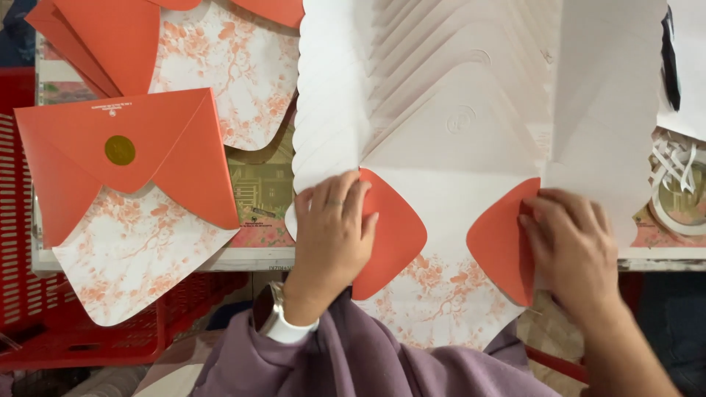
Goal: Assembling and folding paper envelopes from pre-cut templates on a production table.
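The unfolded envelope (448,242) lies flat on the fanned stack of envelope blanks (412,81) at the desk's (250,259) near edge, its long axis running left to right, pointed flaps toward and away from the person. The left hand (332,228) presses flat on the left orange side flap (393,235), the right hand (570,242) likewise on the right flap (504,239), seemingly to crease them inward. A finished orange envelope (121,158) lies well left.

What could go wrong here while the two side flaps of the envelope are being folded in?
1. The left hand and right hand press the orange side flaps separately, so the folds may end up uneven.
2. The envelope's patterned lower flap hangs past the table edge; it might bend or slide off.
3. The fanned stack of white envelopes lies just behind and could be pushed out of order.
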